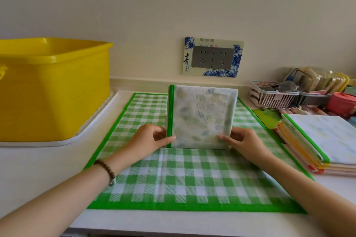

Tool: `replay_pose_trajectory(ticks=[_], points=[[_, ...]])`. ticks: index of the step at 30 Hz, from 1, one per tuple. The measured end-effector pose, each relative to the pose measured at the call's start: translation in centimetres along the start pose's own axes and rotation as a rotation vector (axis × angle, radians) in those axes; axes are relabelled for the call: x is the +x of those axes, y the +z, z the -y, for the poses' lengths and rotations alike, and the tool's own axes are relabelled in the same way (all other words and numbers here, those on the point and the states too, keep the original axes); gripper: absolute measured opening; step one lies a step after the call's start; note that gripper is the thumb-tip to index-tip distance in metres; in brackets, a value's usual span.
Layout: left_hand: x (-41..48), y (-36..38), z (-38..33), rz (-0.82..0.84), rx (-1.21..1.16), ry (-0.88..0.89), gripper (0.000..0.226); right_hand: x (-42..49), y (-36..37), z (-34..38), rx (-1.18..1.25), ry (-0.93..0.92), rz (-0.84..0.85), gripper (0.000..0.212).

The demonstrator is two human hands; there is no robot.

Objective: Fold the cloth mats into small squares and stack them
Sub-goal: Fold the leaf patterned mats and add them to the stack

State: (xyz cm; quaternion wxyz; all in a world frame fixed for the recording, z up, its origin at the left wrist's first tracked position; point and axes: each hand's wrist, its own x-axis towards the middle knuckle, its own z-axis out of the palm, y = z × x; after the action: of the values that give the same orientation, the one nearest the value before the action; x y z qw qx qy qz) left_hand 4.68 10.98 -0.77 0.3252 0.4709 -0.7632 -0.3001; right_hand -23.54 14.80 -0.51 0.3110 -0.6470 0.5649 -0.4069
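The left hand (152,138) and the right hand (238,141) each pinch one lower corner of a folded mat (202,117), with the thumb in front and the other fingers behind it. This mat is a small square with a pale leaf print and a green border on its left side; it stands upright, its lower edge near a green checked mat (185,175) that lies flat on the white worktop (38,161). On the right lies a stack of folded mats (316,144). On the left stands a yellow tub (52,86)
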Motion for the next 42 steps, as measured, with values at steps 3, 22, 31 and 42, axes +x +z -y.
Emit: replay_pose_trajectory(ticks=[3, 22, 31, 42], points=[[0.6, 0.4, 0.3, -0.04, -0.032, -0.04, 0.018, 0.4, 0.4, -0.2, -0.014, 0.034, -0.072, 0.018], [6.4, 4.7, -0.5, 0.211, 0.578, -0.12, 0.053, 2.7, 0.9, -0.1, -0.182, 0.257, -0.114, 0.062], [6.4, 5.0, -0.6, 0.219, 0.67, -0.14, 0.056, 7.1, 6.5, 1.9, -0.84, -0.067, -0.063, 0.048], [6.7, 5.2, -0.3, 0.187, 0.656, -0.136, 0.054, 10.5, 8.3, 0.3, -0.879, -0.056, 0.235, 0.051]])
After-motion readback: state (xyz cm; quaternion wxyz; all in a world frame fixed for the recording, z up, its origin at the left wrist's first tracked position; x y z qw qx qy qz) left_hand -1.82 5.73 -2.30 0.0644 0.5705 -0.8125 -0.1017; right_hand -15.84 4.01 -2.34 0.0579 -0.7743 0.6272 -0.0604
